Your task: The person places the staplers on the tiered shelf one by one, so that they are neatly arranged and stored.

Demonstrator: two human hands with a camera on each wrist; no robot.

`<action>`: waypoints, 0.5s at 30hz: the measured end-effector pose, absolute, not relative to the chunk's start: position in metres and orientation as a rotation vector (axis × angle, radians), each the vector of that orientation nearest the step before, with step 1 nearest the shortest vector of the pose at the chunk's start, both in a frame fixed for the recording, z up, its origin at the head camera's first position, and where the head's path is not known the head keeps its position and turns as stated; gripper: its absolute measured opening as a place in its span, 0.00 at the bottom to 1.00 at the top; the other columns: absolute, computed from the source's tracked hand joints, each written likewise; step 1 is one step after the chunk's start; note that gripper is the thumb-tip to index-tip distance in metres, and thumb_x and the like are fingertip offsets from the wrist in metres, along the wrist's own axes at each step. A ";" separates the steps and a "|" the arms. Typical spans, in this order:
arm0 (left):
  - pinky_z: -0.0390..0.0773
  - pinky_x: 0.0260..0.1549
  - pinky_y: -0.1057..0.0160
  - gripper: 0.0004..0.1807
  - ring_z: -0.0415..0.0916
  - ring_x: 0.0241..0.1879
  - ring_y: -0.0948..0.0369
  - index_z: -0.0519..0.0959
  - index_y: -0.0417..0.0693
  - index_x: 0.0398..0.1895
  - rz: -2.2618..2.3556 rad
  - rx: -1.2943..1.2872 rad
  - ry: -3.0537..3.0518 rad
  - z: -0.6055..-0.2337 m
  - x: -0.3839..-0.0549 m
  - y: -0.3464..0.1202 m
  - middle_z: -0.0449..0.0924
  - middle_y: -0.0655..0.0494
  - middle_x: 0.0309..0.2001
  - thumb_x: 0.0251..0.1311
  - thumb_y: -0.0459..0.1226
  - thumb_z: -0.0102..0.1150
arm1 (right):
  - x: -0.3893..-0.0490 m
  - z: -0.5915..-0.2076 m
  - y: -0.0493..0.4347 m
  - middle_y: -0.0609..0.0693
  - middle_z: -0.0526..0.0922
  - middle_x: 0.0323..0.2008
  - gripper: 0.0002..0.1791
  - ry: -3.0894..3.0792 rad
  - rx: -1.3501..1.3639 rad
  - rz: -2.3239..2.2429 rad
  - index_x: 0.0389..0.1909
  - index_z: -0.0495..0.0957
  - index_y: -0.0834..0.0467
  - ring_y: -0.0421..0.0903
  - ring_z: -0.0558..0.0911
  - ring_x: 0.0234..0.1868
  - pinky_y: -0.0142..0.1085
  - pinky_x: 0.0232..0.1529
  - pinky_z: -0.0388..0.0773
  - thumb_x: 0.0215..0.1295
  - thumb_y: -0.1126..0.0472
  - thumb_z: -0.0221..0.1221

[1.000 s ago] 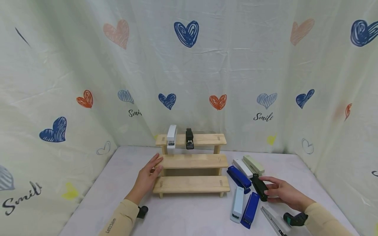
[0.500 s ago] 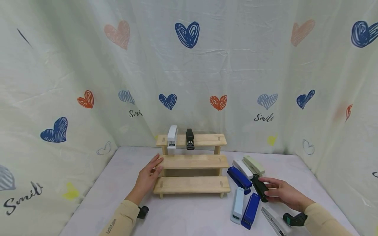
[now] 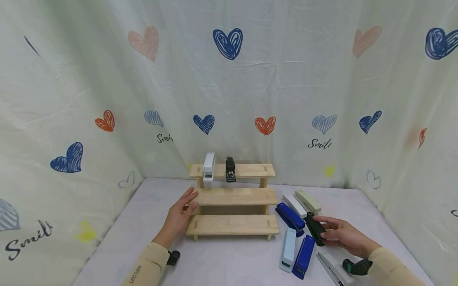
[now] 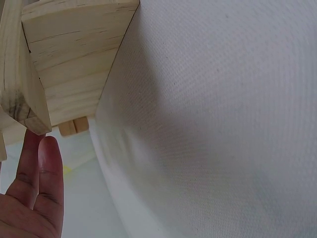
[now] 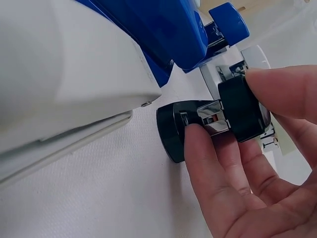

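My right hand (image 3: 345,237) holds a black stapler (image 3: 315,229) lying on the table at the right. In the right wrist view, the fingers and thumb pinch this stapler's end, a thumb on one side and a fingertip (image 5: 198,144) against its base. My left hand (image 3: 177,217) rests on the left end of a three-step wooden shelf (image 3: 232,196), fingers mostly straight at the middle step. The left wrist view shows fingertips touching the wood's corner (image 4: 32,116). On the top step stand a white stapler (image 3: 209,163) and another black stapler (image 3: 230,170).
Around the held stapler lie a white stapler (image 3: 294,204), a pale green one (image 3: 308,201), a blue one (image 3: 290,217), a light blue one (image 3: 288,250) and a second blue one (image 3: 303,257). A whitish stapler (image 3: 332,268) lies near my right wrist. A curtain (image 3: 243,87) hangs behind.
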State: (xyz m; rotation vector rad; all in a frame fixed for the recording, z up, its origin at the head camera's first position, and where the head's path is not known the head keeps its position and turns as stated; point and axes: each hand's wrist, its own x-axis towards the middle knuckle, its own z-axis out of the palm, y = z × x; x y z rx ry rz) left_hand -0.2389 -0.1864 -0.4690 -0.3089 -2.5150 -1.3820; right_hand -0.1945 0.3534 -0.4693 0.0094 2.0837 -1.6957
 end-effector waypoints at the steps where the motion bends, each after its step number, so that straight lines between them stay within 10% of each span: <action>1: 0.75 0.52 0.54 0.24 0.63 0.69 0.52 0.75 0.46 0.67 -1.384 -0.308 -2.516 -0.469 -0.239 -0.186 0.61 0.54 0.74 0.72 0.44 0.57 | -0.195 -0.469 0.354 0.77 0.60 0.65 0.36 2.076 0.010 -1.702 0.73 0.61 0.64 0.58 0.77 0.55 0.54 0.55 0.76 0.64 0.71 0.60; 15: 0.75 0.54 0.52 0.25 0.63 0.69 0.53 0.74 0.48 0.68 -1.384 -0.298 -2.523 -0.472 -0.241 -0.187 0.60 0.56 0.75 0.72 0.47 0.56 | -0.196 -0.473 0.356 0.78 0.54 0.69 0.33 1.968 0.015 -1.790 0.73 0.64 0.62 0.57 0.78 0.55 0.55 0.56 0.76 0.66 0.72 0.58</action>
